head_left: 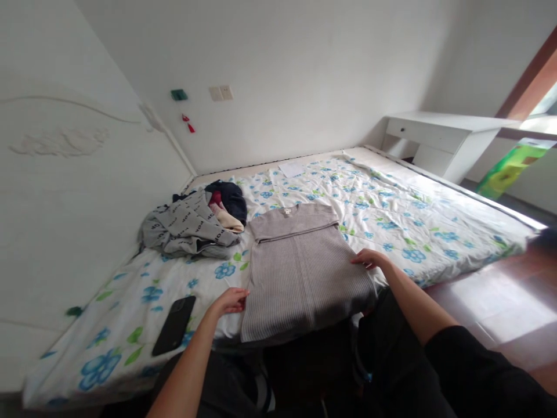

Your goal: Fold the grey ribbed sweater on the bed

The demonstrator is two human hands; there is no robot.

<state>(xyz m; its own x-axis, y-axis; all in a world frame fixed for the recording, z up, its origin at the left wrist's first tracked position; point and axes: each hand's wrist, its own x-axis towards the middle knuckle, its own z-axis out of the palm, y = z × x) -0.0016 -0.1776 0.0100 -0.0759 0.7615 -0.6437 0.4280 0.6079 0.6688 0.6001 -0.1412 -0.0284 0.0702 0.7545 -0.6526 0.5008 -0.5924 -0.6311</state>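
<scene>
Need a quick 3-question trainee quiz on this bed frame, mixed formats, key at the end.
1. True or false: both hands rest on the side edges of the grey ribbed sweater.
2. Which thing lies on the sheet nearest the left hand? A) a black phone B) a white paper C) a red tassel
3. Fill in: the pile of clothes sits to the ____ of the sweater as the camera sees it.

Key
1. True: the left hand is at its left edge, the right hand at its right edge, neither closed in a grip.
2. A, the black phone.
3. Left.
</scene>
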